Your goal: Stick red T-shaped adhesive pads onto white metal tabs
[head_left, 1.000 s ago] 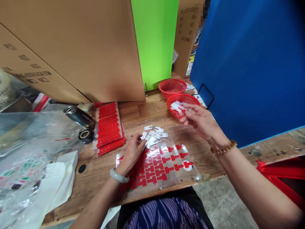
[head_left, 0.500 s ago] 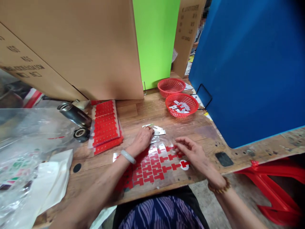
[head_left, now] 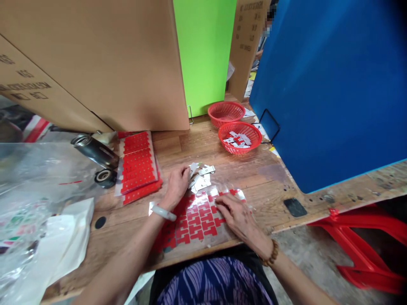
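My left hand [head_left: 177, 185], a pale bangle at its wrist, pinches a small white piece [head_left: 193, 169] at the edge of a loose pile of white pieces [head_left: 201, 182]. Below the pile lies a clear sheet of red T-shaped stickers [head_left: 197, 220], flat along the table's front edge. Over the right part of this sheet is my right hand [head_left: 237, 216], wearing a beaded bracelet. Its thumb and fingertips are drawn together at a sticker row; whatever is between them is too small to make out.
Two red baskets [head_left: 226, 113] stand at the back, the nearer holding white and red pieces. Red sticker sheets [head_left: 136, 163] are stacked left, beside a dark flask [head_left: 95, 151] and its lid [head_left: 105, 178]. Cardboard, a green panel [head_left: 205, 55] and a blue panel [head_left: 324, 97] wall the table.
My right hand has moved left across the sticker sheet, its fingers closing in. My left hand has drawn back left from the pile with a white piece. The view has shifted slightly.
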### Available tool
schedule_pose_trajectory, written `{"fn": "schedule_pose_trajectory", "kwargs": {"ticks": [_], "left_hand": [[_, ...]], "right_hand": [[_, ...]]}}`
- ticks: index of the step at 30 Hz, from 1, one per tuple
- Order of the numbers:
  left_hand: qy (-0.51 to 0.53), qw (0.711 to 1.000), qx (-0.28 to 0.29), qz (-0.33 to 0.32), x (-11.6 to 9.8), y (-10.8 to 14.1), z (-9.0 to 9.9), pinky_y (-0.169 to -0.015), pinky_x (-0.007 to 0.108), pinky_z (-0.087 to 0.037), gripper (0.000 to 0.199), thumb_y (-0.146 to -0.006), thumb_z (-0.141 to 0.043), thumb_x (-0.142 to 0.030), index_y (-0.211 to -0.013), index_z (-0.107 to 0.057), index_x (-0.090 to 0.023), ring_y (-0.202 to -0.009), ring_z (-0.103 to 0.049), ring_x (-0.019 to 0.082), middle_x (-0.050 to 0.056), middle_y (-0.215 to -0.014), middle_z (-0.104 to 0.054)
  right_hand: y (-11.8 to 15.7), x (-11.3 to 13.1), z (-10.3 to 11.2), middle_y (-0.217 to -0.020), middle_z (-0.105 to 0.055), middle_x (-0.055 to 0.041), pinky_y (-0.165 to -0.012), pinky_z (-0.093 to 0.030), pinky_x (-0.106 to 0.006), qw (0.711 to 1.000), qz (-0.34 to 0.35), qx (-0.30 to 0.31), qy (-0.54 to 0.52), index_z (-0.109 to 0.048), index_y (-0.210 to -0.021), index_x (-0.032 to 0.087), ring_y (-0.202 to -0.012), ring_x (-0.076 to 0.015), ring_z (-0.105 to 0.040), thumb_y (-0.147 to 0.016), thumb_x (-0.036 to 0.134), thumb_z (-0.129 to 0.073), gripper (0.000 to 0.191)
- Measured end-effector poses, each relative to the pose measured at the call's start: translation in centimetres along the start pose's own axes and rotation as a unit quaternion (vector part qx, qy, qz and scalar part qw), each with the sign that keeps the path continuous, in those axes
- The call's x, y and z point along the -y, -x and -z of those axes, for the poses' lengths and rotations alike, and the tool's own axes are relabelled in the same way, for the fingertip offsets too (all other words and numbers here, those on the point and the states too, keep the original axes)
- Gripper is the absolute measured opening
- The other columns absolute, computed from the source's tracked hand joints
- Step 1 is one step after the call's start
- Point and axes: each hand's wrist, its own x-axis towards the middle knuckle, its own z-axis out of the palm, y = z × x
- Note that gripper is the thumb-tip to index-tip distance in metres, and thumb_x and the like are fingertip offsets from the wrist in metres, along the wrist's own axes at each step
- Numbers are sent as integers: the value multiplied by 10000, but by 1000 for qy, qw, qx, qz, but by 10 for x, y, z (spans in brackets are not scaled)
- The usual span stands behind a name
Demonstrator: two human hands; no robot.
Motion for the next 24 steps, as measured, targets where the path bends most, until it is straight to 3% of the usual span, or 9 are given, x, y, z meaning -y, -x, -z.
{"fn": "schedule_pose_trajectory", "kwargs": {"ticks": [3, 6, 10, 12, 19, 24], "left_hand": [[87, 994, 11, 68, 4, 14, 8, -612, 280, -494, 158, -853, -489, -214, -922, -592, -116, -609, -594, 147, 37, -701, -619], [221, 965, 40, 136, 2, 37, 16, -622, 283, -535, 235, -787, -569, -131, -1019, -538, -117, -575, -603, 117, 0, -680, -602], [485, 834, 52, 258, -8, 63, 22, -660, 276, -570, 524, -628, -650, 43, -1097, -519, -151, -589, -622, 101, -50, -666, -571], [514, 807, 53, 287, -12, 72, 22, -655, 270, -584, 518, -621, -632, 77, -1085, -542, -135, -623, -647, 117, -24, -699, -598], [507, 803, -1, 314, -10, 90, 14, -662, 280, -602, 282, -693, -588, 69, -867, -513, -140, -691, -701, 173, 39, -764, -664], [493, 809, -33, 317, -1, 97, 10, -634, 242, -597, 266, -722, -573, 65, -861, -479, -142, -668, -707, 170, 50, -748, -679]], "right_hand": [[9, -7, 0, -956, -611, -64, -829, -450, -345, 1000, 23, 8, 13, -588, -991, 205, -902, -200, -576, -913, 165, -462, 154], [17, -15, 7, -942, -607, -57, -820, -452, -335, 999, 34, 22, 8, -592, -998, 208, -893, -190, -571, -917, 158, -467, 158], [14, -18, 16, -902, -611, -45, -788, -452, -319, 998, 32, 48, -1, -611, -939, 209, -864, -184, -571, -918, 153, -464, 158], [5, -15, 16, -908, -617, -41, -799, -447, -321, 999, 23, 38, 7, -606, -942, 209, -862, -183, -576, -920, 155, -460, 157], [-28, 4, -6, -934, -600, -64, -804, -432, -317, 998, 31, 20, 56, -588, -962, 184, -871, -192, -564, -919, 152, -438, 160], [-38, 7, -20, -903, -590, -68, -779, -407, -298, 995, 20, 15, 92, -575, -901, 173, -853, -188, -550, -890, 120, -445, 141]]}}
